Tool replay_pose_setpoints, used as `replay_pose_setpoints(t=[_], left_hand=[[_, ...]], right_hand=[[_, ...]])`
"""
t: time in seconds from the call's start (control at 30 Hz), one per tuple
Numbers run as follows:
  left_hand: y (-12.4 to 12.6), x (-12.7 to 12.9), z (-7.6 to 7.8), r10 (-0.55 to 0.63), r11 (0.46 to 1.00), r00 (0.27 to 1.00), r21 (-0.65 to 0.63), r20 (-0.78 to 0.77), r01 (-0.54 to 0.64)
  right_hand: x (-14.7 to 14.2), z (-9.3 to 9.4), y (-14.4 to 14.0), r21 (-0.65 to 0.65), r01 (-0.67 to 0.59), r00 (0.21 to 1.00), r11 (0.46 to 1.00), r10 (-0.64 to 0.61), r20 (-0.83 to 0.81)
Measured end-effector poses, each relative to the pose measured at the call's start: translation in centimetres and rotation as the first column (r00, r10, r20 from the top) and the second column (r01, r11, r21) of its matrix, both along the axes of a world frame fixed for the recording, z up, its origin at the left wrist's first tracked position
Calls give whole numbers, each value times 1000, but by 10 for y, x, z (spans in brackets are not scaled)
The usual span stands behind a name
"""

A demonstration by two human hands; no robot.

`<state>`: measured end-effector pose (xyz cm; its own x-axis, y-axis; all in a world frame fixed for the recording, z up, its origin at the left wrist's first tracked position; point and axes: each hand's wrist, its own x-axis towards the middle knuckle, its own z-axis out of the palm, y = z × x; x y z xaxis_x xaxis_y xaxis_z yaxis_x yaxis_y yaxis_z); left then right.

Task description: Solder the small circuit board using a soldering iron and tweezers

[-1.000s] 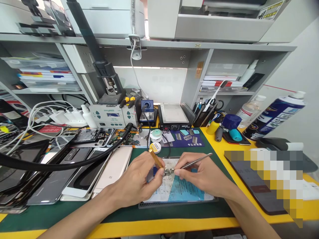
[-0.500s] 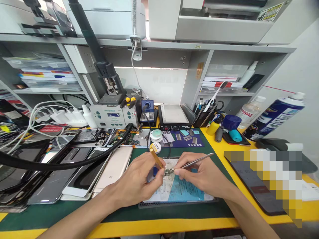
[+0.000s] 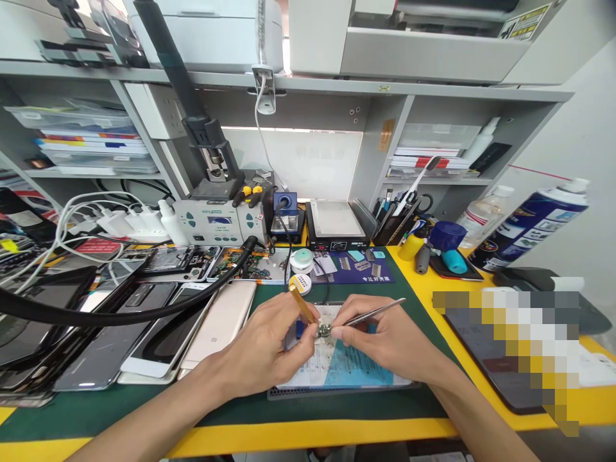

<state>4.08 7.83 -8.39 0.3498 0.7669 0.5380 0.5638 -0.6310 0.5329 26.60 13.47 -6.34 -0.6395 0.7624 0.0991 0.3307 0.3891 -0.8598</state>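
A small green circuit board point(image 3: 325, 330) is between my two hands, over the mat. My left hand point(image 3: 269, 340) is closed around a slim gold-coloured, pen-shaped tool point(image 3: 301, 304). Its thumb and fingertips are at the board's left edge. From the right, my right hand point(image 3: 385, 333) grips silver tweezers point(image 3: 378, 310), their back end pointing up and right. Its fingertips meet the board's right edge and hide the tweezer tips. Below both hands lies a stained white-and-blue work pad point(image 3: 351, 369).
Several phones point(image 3: 216, 327) lie at left under a thick black hose point(image 3: 144, 317). A rework station point(image 3: 219, 221), small hot plate point(image 3: 337, 221) and round tins point(image 3: 301, 260) stand behind. At right are a spray can point(image 3: 529, 224) and a dark phone point(image 3: 495, 359).
My right hand has moved slightly left, bringing the tweezers with it. The board appears tilted differently between the fingertips. My left hand stays nearly in place.
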Motion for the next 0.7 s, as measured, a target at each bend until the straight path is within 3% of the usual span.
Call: replay_pose_setpoints(t=[0.7], left_hand=[[1,2,-2,22,1000,999,9,26,-22]], right_hand=[[2,0,0,-19,-1,1000,1000,1,18]])
